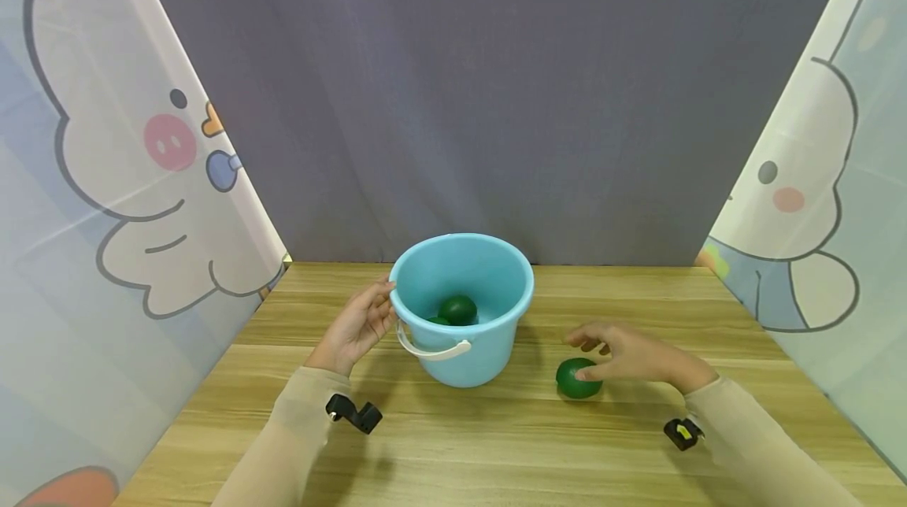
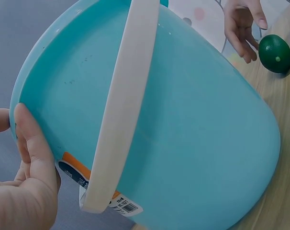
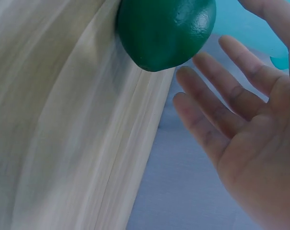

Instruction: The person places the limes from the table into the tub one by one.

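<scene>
A light blue bucket [image 1: 482,361] stands upright on the wooden table, its white handle [image 1: 432,353] hanging down at the front. My left hand [image 1: 357,327] pinches the bucket's left rim between thumb and fingers, as the left wrist view shows. Inside lie a dark green lime [image 1: 457,309] and part of another green one [image 1: 438,321], largely hidden by the wall. To the bucket's right, a green lime [image 1: 569,383] rests on the table. Over it hovers my right hand [image 1: 631,353], fingers spread and slightly bent, not gripping it; the right wrist view [image 3: 250,115] shows the palm facing the lime.
The wooden table [image 1: 453,452] reaches back to a grey curtain [image 1: 460,98]. Printed cartoon cloths hang at the left [image 1: 120,137] and right [image 1: 815,200]. A sticker with a barcode [image 2: 126,206] is on the bucket's side.
</scene>
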`<state>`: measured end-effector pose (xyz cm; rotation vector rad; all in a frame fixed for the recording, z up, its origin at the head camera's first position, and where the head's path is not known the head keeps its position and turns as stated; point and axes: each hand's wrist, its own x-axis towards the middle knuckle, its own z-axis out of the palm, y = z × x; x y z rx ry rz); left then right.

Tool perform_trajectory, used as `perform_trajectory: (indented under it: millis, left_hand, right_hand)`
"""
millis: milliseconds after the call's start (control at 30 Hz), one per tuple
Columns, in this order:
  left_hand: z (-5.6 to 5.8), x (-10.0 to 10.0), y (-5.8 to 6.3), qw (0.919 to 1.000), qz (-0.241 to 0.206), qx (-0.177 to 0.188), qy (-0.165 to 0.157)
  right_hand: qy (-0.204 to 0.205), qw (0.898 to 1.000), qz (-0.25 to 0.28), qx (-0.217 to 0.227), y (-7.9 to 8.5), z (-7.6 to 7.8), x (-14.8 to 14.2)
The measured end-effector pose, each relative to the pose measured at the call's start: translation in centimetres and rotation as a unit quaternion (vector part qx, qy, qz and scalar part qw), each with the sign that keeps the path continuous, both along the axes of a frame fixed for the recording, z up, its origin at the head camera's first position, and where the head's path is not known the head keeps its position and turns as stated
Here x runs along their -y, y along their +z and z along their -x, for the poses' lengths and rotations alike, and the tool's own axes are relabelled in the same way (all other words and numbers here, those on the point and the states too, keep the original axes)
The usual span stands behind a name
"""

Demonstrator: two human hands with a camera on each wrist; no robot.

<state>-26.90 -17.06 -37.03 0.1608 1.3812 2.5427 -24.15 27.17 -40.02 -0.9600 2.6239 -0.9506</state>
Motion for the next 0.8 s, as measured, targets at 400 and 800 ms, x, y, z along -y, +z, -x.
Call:
perform_trajectory:
  millis: [400, 800]
  left_hand:
    - [0.0, 0.0, 0.0, 1.0, -0.003, 0.004, 0.002]
    - [0.1, 0.0, 0.0, 1.0, 0.0, -0.001, -0.001]
  right_hand:
    - [0.027, 0.999, -0.009, 0.019, -1.3, 0.0, -0.2]
    - [0.051, 0.998, 0.007, 0.023, -2.0, -0.1, 0.0]
